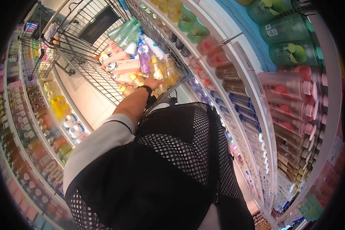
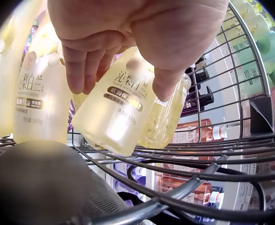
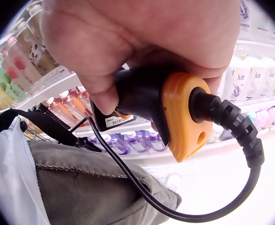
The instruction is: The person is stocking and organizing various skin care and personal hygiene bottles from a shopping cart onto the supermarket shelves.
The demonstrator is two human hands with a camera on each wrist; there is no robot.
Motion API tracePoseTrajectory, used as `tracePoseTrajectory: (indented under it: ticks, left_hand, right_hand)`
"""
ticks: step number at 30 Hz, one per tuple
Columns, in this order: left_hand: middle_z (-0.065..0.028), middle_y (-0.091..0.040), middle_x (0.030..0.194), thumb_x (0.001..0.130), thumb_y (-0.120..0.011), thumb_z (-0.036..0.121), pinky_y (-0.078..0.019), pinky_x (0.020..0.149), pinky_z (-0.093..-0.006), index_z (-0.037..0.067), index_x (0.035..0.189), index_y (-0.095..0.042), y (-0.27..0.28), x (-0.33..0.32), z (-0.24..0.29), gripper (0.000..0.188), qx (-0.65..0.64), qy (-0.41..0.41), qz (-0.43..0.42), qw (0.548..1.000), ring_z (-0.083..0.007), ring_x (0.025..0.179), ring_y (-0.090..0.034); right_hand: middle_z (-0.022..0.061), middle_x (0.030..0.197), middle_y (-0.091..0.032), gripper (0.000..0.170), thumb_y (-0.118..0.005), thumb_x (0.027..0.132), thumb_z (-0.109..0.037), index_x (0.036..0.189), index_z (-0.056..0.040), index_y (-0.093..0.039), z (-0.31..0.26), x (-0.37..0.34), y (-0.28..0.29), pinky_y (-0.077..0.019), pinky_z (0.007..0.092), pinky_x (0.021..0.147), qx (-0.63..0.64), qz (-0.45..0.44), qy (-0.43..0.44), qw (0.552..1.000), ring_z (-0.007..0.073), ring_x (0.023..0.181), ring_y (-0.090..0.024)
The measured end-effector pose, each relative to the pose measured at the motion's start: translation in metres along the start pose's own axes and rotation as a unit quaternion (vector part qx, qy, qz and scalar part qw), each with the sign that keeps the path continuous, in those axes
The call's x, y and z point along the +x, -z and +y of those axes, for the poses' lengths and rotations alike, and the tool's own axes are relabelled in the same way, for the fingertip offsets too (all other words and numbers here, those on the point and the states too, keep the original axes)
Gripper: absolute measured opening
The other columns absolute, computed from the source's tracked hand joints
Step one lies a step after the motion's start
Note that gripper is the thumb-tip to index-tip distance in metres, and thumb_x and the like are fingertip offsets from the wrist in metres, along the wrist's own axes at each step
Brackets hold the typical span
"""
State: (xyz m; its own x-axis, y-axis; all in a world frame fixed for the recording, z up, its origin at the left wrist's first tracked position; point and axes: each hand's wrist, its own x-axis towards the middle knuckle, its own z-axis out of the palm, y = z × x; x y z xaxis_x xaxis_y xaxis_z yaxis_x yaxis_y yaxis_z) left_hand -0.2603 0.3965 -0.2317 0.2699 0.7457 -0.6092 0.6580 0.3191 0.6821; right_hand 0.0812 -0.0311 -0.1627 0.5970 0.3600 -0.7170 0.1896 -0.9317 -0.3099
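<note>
Inside the shopping cart [image 1: 115,94], my left hand [image 1: 153,82] grips a pale yellow bottle [image 2: 116,105] with a printed label. In the left wrist view, the left hand [image 2: 142,28] comes down from above, its fingers on one side of the bottle and its thumb on the other. That bottle leans, its base close to the cart's wire side. Another yellow bottle [image 2: 41,98] stands on its left, and a clear yellow one [image 2: 168,117] is partly behind it. My right hand [image 3: 142,37] holds a black and orange barcode scanner [image 3: 186,117] with a cable; the head view does not show this hand.
Green bottles [image 1: 126,32], pink packs [image 1: 122,66] and a purple bottle [image 1: 144,57] lie in the cart. Shelves [image 1: 249,61] of bottles run close along the right, and more shelving stands left across a pale floor [image 1: 80,92]. The scanner's cable [image 3: 175,215] loops below the right hand.
</note>
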Motion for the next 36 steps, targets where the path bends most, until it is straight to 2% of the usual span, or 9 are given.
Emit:
tracePoseTrajectory:
  ticks: [1,3,4,7,11,17,26,30,36]
  left_hand:
    - [-0.0197,-0.063,0.105,0.073,-0.076,0.038,-0.0554,0.051,-0.0352,-0.001,0.132,-0.037,-0.002,0.001,0.002,0.08,0.001,-0.001,-0.007,1.0,-0.0277,0.076,-0.067]
    - [-0.024,-0.059,0.114,0.075,-0.076,0.041,-0.0465,0.09,-0.0376,-0.003,0.133,-0.035,0.003,-0.005,0.018,0.083,-0.009,0.069,0.011,0.998,-0.0319,0.106,-0.059]
    - [-0.0273,-0.056,0.117,0.073,-0.076,0.042,-0.0444,0.094,-0.0391,-0.005,0.136,-0.028,0.012,-0.012,0.029,0.092,0.007,0.05,-0.005,0.999,-0.0353,0.11,-0.056]
    - [-0.029,-0.05,0.123,0.07,-0.076,0.042,-0.0418,0.098,-0.0411,-0.004,0.138,-0.024,0.006,0.002,0.031,0.097,0.159,-0.02,0.14,0.977,-0.0388,0.115,-0.051]
    - [-0.0307,-0.043,0.13,0.07,-0.075,0.039,-0.0399,0.1,-0.0427,-0.001,0.143,-0.018,0.008,0.026,0.046,0.101,0.21,-0.011,0.172,0.963,-0.041,0.121,-0.046]
    - [-0.0302,-0.044,0.132,0.072,-0.076,0.032,-0.0379,0.104,-0.0433,0.004,0.146,-0.014,0.013,0.046,0.052,0.101,0.119,0.07,0.101,0.985,-0.0401,0.122,-0.047]
    - [-0.0289,-0.054,0.122,0.071,-0.075,0.035,-0.0432,0.098,-0.0418,-0.002,0.14,-0.024,0.028,0.059,0.032,0.094,0.125,0.018,0.076,0.989,-0.0386,0.114,-0.055]
    - [-0.0261,-0.057,0.118,0.072,-0.075,0.039,-0.0445,0.095,-0.0409,-0.005,0.13,-0.037,0.028,0.067,0.007,0.082,0.098,-0.075,0.11,0.986,-0.0365,0.109,-0.058]
    - [-0.0271,-0.056,0.119,0.078,-0.069,0.038,-0.0431,0.097,-0.0397,-0.001,0.137,-0.036,0.052,0.034,0.017,0.078,0.048,-0.03,0.055,0.997,-0.0381,0.112,-0.055]
  right_hand:
    - [0.0245,0.091,-0.067,0.045,-0.063,0.082,-0.032,0.102,0.0078,-0.062,-0.004,-0.007,-0.001,-0.0487,0.0395,0.077,0.001,0.003,-0.006,1.0,0.0343,0.088,-0.065]
    - [0.0245,0.091,-0.067,0.045,-0.063,0.082,-0.032,0.102,0.008,-0.062,-0.002,-0.014,-0.003,-0.0488,0.0392,0.077,0.003,-0.003,-0.014,1.0,0.0341,0.087,-0.065]
    - [0.0246,0.091,-0.067,0.044,-0.063,0.082,-0.031,0.102,0.0081,-0.062,-0.001,-0.018,-0.004,-0.0489,0.0391,0.077,0.005,-0.006,-0.018,1.0,0.034,0.087,-0.065]
    - [0.0247,0.091,-0.067,0.043,-0.063,0.081,-0.03,0.101,0.0085,-0.062,-0.002,-0.025,-0.009,-0.049,0.0386,0.076,0.012,-0.012,-0.025,1.0,0.0338,0.087,-0.065]
    - [0.0233,0.088,-0.067,0.041,-0.062,0.08,-0.028,0.101,0.0076,-0.062,-0.034,-0.055,-0.004,-0.0491,0.0375,0.075,0.029,0.004,-0.045,0.999,0.0312,0.083,-0.065]
    - [0.0121,0.073,-0.062,0.036,-0.068,0.078,-0.027,0.094,0.0043,-0.06,-0.086,-0.084,0.015,-0.0521,0.0362,0.05,0.059,0.014,-0.072,0.996,0.0238,0.06,-0.061]
    - [0.0131,0.075,-0.064,0.038,-0.068,0.078,-0.03,0.093,0.005,-0.062,-0.086,-0.086,0.008,-0.049,0.0368,0.064,0.023,0.002,-0.065,0.998,0.0242,0.069,-0.062]
    - [0.0222,0.084,-0.066,0.045,-0.063,0.081,-0.036,0.096,0.0058,-0.062,-0.044,-0.054,-0.006,-0.0484,0.0399,0.073,-0.009,0.004,-0.021,1.0,0.0328,0.081,-0.064]
    - [0.0248,0.09,-0.066,0.045,-0.061,0.083,-0.038,0.098,0.005,-0.063,-0.064,-0.043,-0.007,-0.0475,0.0414,0.077,-0.075,-0.045,0.014,0.996,0.037,0.088,-0.063]
